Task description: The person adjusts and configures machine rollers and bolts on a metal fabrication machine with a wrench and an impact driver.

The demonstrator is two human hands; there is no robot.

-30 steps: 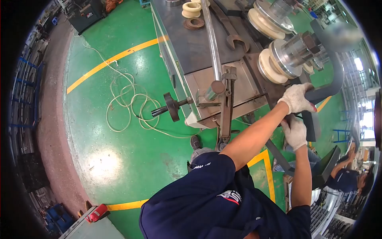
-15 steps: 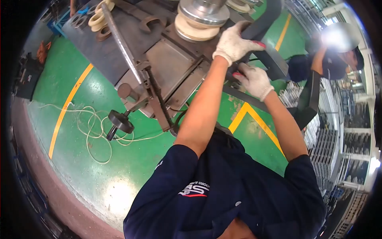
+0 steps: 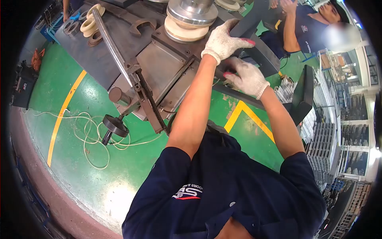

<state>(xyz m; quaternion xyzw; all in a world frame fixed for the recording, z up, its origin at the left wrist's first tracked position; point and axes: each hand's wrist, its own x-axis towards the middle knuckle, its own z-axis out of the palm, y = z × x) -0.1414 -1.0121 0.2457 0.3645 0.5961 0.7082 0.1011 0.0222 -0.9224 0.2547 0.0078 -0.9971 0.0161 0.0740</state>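
Note:
My left hand (image 3: pixel 223 43), in a white knit glove with red on the thumb tip, rests on the end of a dark metal bar (image 3: pixel 250 22). Its thumb and fingers lie on either side of the bar. Lower and to the right, my right hand (image 3: pixel 248 77) wears a matching glove. Its fingers are bent inward and slightly blurred; whatever they hold is hidden beside the machine edge. Left of my hands stands a machine with stacked round rollers (image 3: pixel 189 24), a flat metal bed (image 3: pixel 159 65) and a black handwheel (image 3: pixel 115 126).
A co-worker (image 3: pixel 306 30) stands beyond the dark bars at upper right. A large open-ended wrench (image 3: pixel 135 22) and several cream rings (image 3: pixel 90 24) lie on the machine table. A dark angled arm (image 3: pixel 303 95) juts out at right. Loose cable (image 3: pixel 89 137) coils on the green floor.
The view has shifted, so the machine and my hands sit slightly further left. My right hand has moved a little around the same spot. The co-worker has come more into view.

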